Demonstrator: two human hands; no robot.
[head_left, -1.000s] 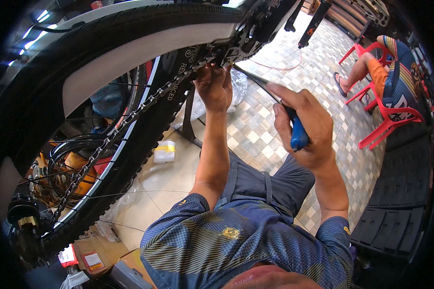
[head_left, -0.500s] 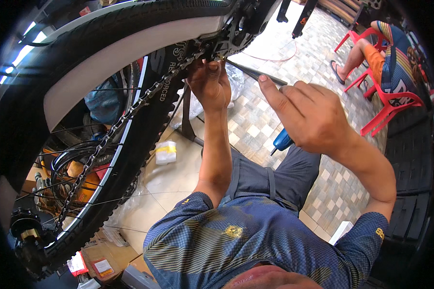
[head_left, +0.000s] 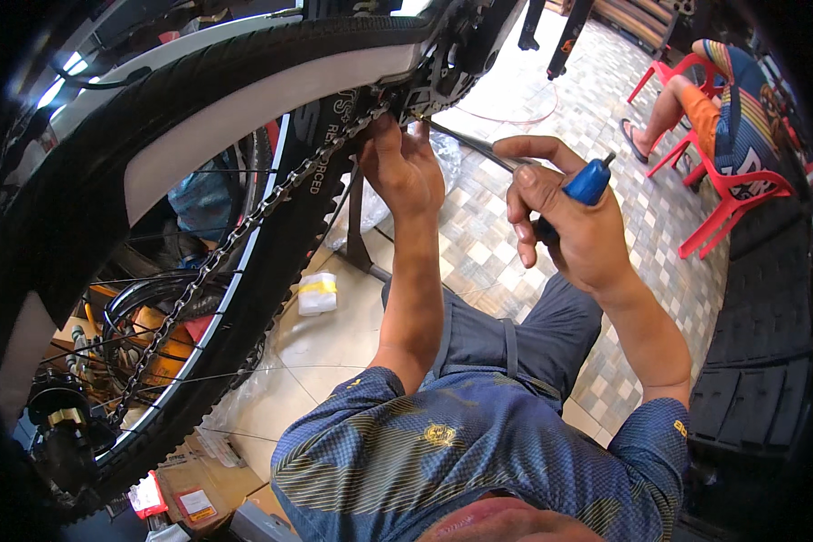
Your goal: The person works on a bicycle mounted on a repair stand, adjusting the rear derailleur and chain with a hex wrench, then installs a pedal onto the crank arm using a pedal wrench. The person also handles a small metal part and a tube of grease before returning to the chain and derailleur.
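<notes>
A bicycle chain runs diagonally from the rear hub up to the chainring area. My left hand reaches up under that area with bent fingers against the chain. Its fingertips are partly hidden, so what they grip cannot be made out. Off to the right, my right hand is wrapped around a blue-handled tool. A short thin tip sticks out of the handle at the upper right, while fingers cover part of the tool.
The black tire and pale frame tube fill the upper left. A dark rod extends between my hands. A small white package lies on the floor. Beyond my right arm, another person sits on a red chair. Cardboard boxes stand lower left.
My right hand has turned, bringing the blue handle from below the palm to above the thumb. Its pointing index finger has curled. My left hand stays near the chainring, shifted slightly.
</notes>
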